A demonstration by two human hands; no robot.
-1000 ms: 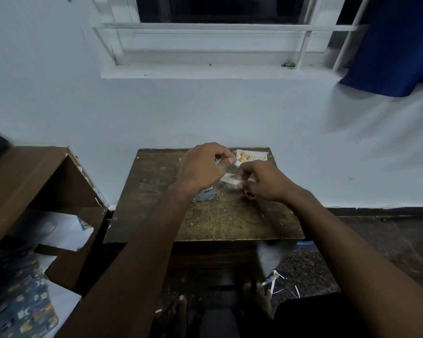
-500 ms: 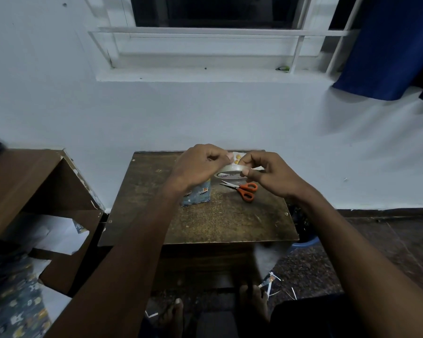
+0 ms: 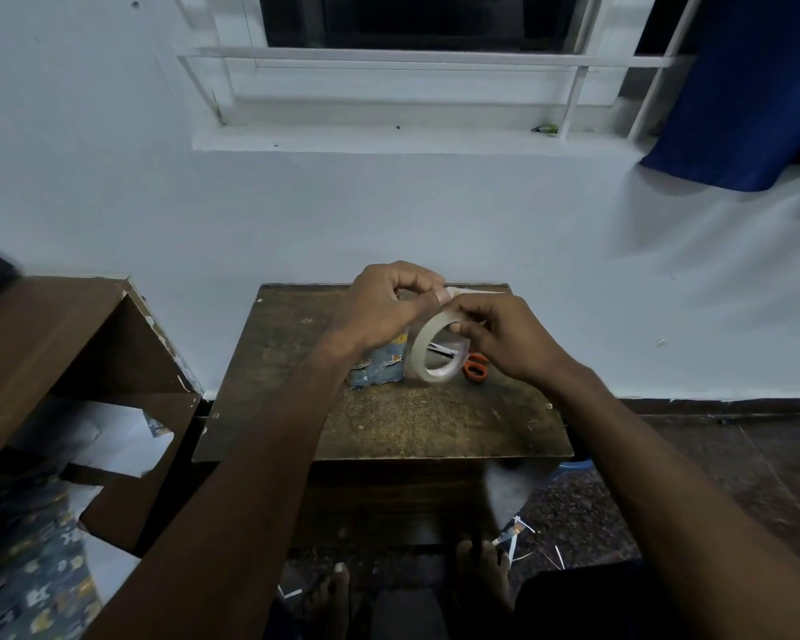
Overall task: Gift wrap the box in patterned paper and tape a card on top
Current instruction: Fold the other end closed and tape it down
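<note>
Tape roll [image 3: 437,351] held up over desk [image 3: 389,427].
Left hand [image 3: 384,307] fingers pinching tape end, right hand [image 3: 504,337] fingers gripping roll; wrapped box [image 3: 377,369], scissors [image 3: 474,366] below.

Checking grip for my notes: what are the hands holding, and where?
Both hold the tape roll at its top: right hand grips the ring, left hand pinches there.

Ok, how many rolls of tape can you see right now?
1. The tape roll is held up over the table between both hands, the left hand pinching near its top, the right hand gripping its right side. Others could be hidden behind the hands.
</note>
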